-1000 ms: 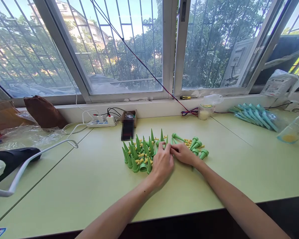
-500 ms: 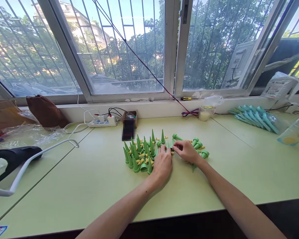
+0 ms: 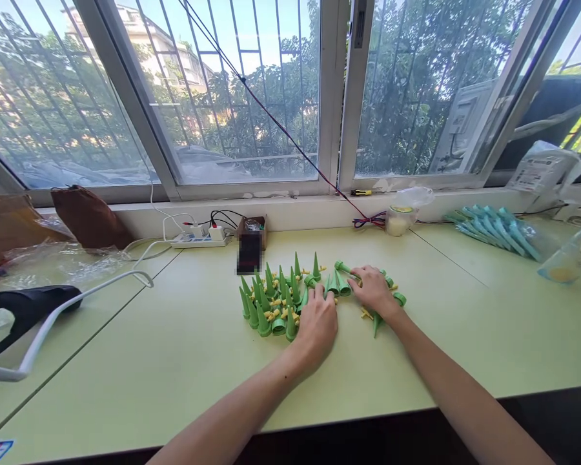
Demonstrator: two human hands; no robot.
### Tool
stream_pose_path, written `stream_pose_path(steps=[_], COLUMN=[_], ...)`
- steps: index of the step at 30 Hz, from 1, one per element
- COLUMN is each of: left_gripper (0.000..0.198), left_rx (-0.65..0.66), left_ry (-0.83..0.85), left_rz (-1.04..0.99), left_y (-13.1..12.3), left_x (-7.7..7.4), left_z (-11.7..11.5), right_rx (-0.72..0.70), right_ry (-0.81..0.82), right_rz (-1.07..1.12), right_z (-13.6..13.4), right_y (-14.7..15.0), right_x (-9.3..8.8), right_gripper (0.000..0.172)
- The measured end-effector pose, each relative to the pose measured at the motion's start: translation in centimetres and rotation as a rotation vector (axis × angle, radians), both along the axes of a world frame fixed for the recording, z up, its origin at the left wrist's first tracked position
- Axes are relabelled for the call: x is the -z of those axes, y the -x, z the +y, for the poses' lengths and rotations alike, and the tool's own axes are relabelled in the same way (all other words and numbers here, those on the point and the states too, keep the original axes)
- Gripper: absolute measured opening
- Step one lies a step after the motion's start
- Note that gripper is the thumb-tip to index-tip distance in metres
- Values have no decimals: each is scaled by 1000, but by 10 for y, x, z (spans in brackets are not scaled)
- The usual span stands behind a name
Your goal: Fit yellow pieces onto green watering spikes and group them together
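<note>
Green plastic plant watering spikes (image 3: pixel 263 318) with small yellow valves stand in a dense cluster at mid-table, mostly points up. At the cluster's right side is my left hand (image 3: pixel 317 323), its fingers bent down around a green spike that they largely hide. Two pale green spikes (image 3: pixel 339 284) stand between my hands. My right hand (image 3: pixel 372 289) reaches over the loose spikes on the right, thumb apart from the fingers; any contact under it is hidden. Below its wrist lie a yellow valve (image 3: pixel 366 314) and a tilted green spike (image 3: pixel 377 324).
Behind the cluster are a small cardboard box (image 3: pixel 259 229) and a blurred dark object (image 3: pixel 250 253). A power strip (image 3: pixel 199 240), a jar (image 3: pixel 397 221) and bagged teal packets (image 3: pixel 496 227) line the back. A white cable (image 3: pixel 77 294) crosses the left side.
My right hand has moved right, away from the spot beside my left hand, and its pinch has opened. The pale spikes between the hands now show. My left hand has barely shifted.
</note>
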State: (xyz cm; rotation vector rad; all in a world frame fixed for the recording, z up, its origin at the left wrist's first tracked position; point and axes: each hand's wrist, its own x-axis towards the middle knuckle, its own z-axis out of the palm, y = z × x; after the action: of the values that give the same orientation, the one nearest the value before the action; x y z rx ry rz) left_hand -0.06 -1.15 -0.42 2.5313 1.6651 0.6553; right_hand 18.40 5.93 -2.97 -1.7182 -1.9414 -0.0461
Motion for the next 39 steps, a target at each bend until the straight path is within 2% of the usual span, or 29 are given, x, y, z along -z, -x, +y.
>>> stream_pose_path(steps=[6,11,13,15,20,30,39], left_gripper=[31,20,20,20,20,20,18], left_rx=[28,246,350,401,348,293,307], left_ry=[-72,-237,-221,-171,-98,-60,-49], left_rz=[15,-105,-98,-53,14,67,25], left_y=[0,-3,-5,-7,-6,-6,-4], left_x=[-6,-6,-3,1,8,8,9], left_z=[-3,-8,-9,-9,-6,-7,-6], right_rx=[-39,-102,-160,-217,-283,-227,-202], right_ry=[-2,-49,-48,-30,31,134,152], right_rz=[33,111,135,151,177,125,73], right_z=[0,-1,-3,-5,-10,-17,-14], right_y=[2,3,6,9,13,16,16], right_x=[-5,-7,-8,-9,-12,-23,-21], right_gripper=[22,21,19,17,20,32,35])
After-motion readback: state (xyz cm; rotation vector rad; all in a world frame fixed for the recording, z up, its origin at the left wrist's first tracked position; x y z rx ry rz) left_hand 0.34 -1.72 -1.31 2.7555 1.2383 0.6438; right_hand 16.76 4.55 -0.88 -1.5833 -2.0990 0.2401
